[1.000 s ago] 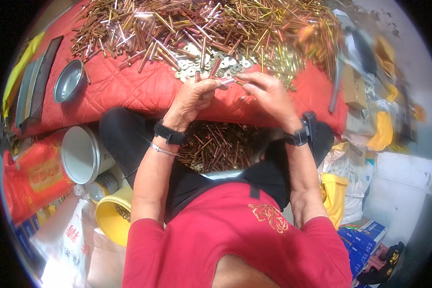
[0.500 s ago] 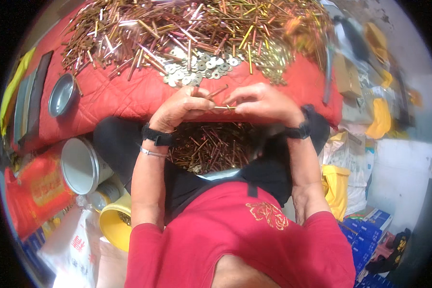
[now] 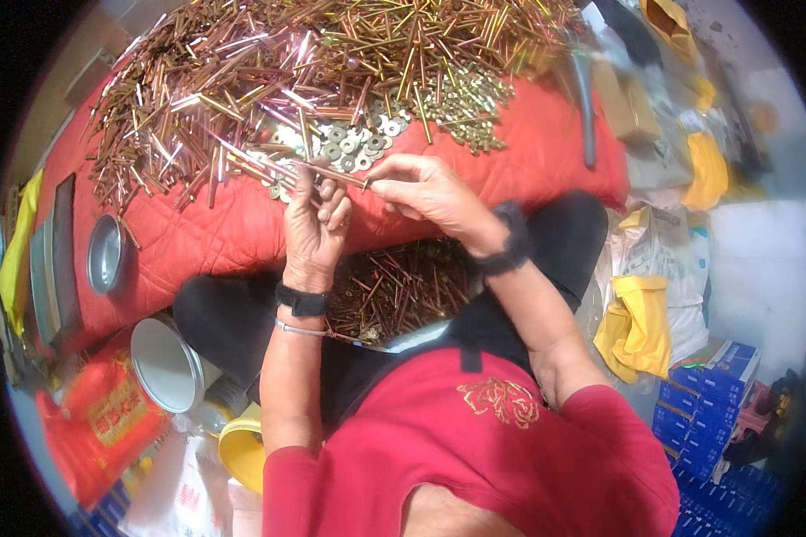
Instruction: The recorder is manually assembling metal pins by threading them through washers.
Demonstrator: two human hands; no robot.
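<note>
My left hand [image 3: 317,219] is raised over the front of the red padded cloth [image 3: 197,228], its fingers closed round a few thin copper-coloured metal rods [image 3: 338,174]. My right hand [image 3: 428,191] meets it from the right, thumb and forefinger pinched at one rod's end; any small part between those fingertips is too small to make out. Just beyond both hands lie flat round washers [image 3: 358,148]. Small brass-coloured nuts [image 3: 466,112] are heaped to their right. A large pile of copper and gold rods [image 3: 269,67] spreads behind.
More rods [image 3: 398,291] fill a container between my legs. A metal bowl [image 3: 107,255] rests on the cloth at left. Below it are a white bucket [image 3: 166,367] and a yellow bucket [image 3: 242,447]. Yellow bags [image 3: 636,327] and blue boxes [image 3: 703,403] stand at right.
My left hand has turned palm up, with the rods now showing beyond its fingers. My right hand has shifted left, to a rod's end. The whole view has swung slightly.
</note>
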